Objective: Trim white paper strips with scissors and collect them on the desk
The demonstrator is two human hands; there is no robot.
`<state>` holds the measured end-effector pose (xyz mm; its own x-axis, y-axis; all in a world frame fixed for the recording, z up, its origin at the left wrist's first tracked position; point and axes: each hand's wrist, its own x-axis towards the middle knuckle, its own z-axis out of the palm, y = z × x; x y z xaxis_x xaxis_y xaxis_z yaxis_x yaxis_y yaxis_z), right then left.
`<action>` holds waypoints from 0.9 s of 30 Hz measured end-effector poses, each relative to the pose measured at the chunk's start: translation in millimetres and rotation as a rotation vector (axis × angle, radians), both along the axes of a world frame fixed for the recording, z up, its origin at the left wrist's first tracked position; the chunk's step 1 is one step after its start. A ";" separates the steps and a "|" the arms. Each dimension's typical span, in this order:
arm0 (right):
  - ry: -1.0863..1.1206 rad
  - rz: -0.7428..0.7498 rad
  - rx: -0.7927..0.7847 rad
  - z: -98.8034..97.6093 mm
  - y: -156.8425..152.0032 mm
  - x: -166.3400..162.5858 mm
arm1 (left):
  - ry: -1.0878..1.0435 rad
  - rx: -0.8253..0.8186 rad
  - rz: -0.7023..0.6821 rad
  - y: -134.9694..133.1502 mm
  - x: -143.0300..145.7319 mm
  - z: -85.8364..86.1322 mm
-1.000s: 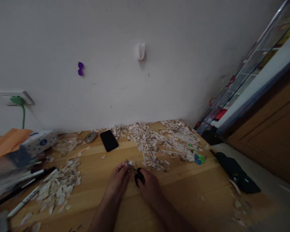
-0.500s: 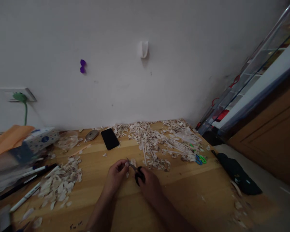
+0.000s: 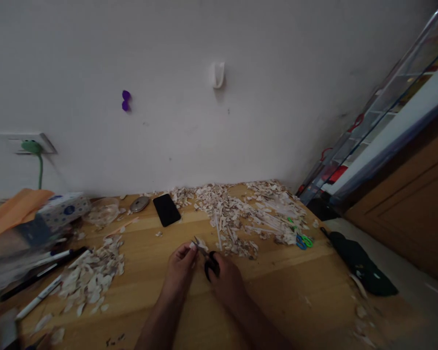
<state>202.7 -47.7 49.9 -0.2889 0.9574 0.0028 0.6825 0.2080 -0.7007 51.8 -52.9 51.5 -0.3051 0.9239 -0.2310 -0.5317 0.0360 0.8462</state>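
My right hand is closed around the black handles of a small pair of scissors, whose blades point up and left. My left hand pinches a small pale piece at the blade tips. Both hands hover low over the wooden table near its middle. A big scatter of pale cut scraps lies just behind the hands.
A black phone lies behind the hands. A second pile of pale pieces sits to the left, beside markers, a tissue box and a clear bowl. Blue-green scissors lie at the right, a black bag beyond the edge.
My left hand shifted slightly right and up with the small piece at the scissor tips. The right hand stays on the scissors. The view tilted a little.
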 end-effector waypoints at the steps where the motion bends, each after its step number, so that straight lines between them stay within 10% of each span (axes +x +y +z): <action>1: 0.005 0.002 -0.002 1.1 -0.2 0.0 | 0.072 -0.001 -0.007 0.6 -3.3 -1.3; 27: 0.015 0.036 -0.001 2.0 -1.1 2.3 | 0.379 0.003 -0.078 -1.9 -14.6 26.2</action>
<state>205.0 -48.8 52.0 -0.3229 0.9464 0.0068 0.6637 0.2315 -0.7113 37.2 -54.8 77.7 -0.2973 0.9481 -0.1124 -0.1772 0.0609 0.9823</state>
